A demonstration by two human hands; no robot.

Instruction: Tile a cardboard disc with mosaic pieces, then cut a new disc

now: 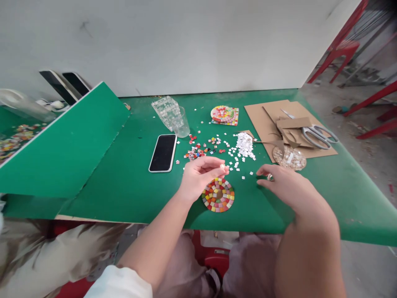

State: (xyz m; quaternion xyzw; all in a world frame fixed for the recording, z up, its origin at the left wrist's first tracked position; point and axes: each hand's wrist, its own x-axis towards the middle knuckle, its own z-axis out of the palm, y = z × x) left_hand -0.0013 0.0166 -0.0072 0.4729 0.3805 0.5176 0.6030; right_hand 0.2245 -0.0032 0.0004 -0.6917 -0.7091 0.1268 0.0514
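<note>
My left hand [198, 178] is closed in a pinch, with small pale pinkish mosaic tiles [225, 167] at its fingertips. Just below it on the green table lies a round coaster [218, 203] covered in rings of colourful tiles, with a bare brown spot near its centre; the hand hides its upper left edge. My right hand [283, 186] hovers to the right of the coaster, thumb and forefinger apart and nothing visible between them. Beyond the hands, a heap of white tiles [245, 145] and a scatter of red, pink and dark tiles [198, 152] lie loose.
A phone [163, 153] lies left of the tiles, near a clear plastic cup [182, 124]. Finished-looking mosaic coasters [223, 114] are stacked behind. Cardboard sheets [263, 114] with scissors [318, 136] and a round beige piece [290, 158] lie right. A green divider [62, 145] stands left.
</note>
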